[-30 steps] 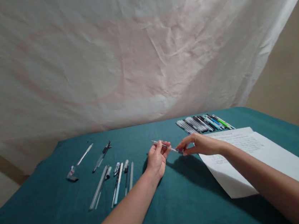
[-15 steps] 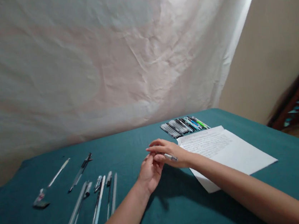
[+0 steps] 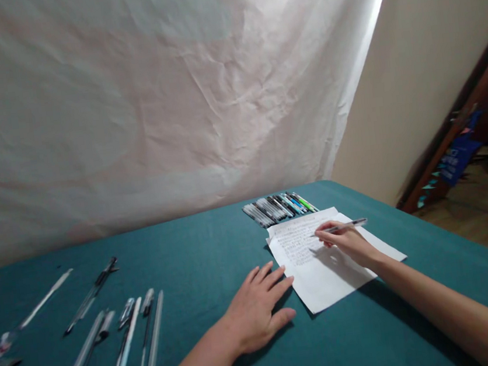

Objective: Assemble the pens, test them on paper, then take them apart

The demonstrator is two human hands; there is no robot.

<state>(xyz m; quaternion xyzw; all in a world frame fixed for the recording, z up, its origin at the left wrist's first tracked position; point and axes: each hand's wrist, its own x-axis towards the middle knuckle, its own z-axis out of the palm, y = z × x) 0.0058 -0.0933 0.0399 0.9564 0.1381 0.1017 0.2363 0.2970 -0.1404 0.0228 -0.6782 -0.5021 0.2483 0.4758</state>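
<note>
My right hand (image 3: 341, 238) grips a slim clear-barrelled pen (image 3: 354, 223) over the written sheet of paper (image 3: 327, 291). The pen slants, its back end pointing right and its tip toward the lines of handwriting; whether the tip touches the paper I cannot tell. My left hand (image 3: 262, 304) is spread palm down by the paper's left edge, holding nothing. At least one more sheet shows beneath the top one.
Beyond the paper lies a row of several pens (image 3: 279, 207). On the left of the green tablecloth (image 3: 181, 254) are pen parts: clear barrels (image 3: 156, 337), a cap (image 3: 126, 312), dark refills (image 3: 93, 291) and a white stick-like piece (image 3: 48, 299). A pale sheet (image 3: 174, 108) hangs behind.
My hands, together over the cloth before, have come apart. The right one moved right over the paper with the pen; the left one opened and turned palm down. The view swung right.
</note>
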